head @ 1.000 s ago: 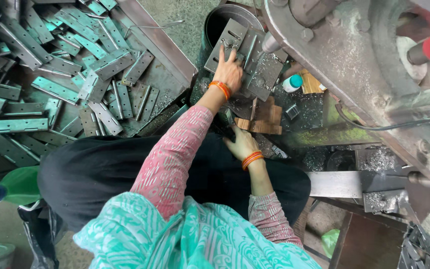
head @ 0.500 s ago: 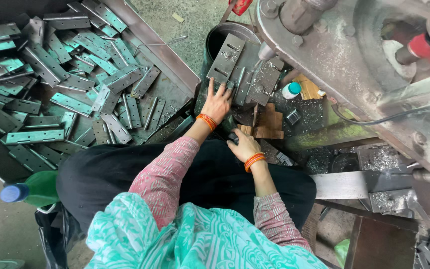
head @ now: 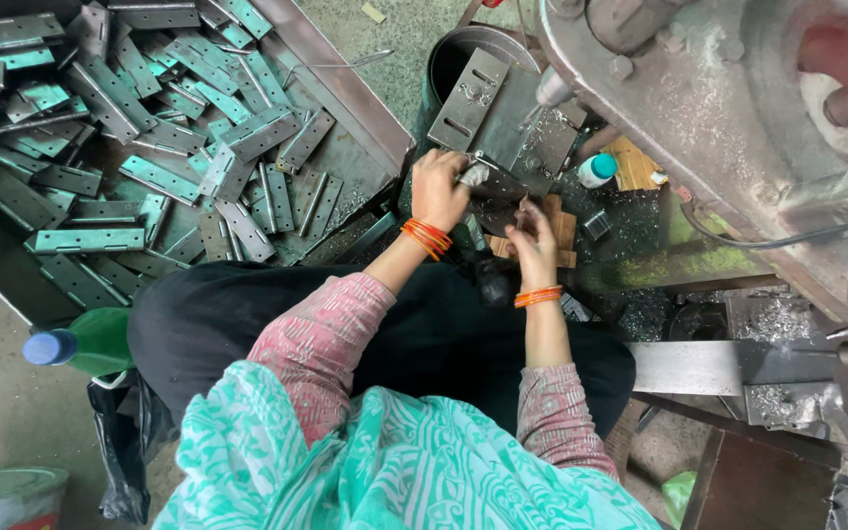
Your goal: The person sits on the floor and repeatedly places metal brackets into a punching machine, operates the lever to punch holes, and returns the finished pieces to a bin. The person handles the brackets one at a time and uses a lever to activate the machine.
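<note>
Head view, from the left: a green bottle (head: 90,341) with a blue cap lies beside the person's dark lap, and a round tin (head: 7,496) is cut off at the bottom corner. Above them a tray (head: 341,83) holds a heap of flat metal hinge plates (head: 139,157), many overlapping, so their count is unclear. The left hand (head: 439,189) curls over the near end of a small metal plate (head: 491,182); how firmly it grips cannot be told. Just right, the right hand (head: 534,242) rests closed on wooden blocks (head: 556,228), which it partly hides; whatever it pinches is hidden. A white bottle (head: 598,170) stands near them. The grey machine (head: 738,128) runs off the right edge.
</note>
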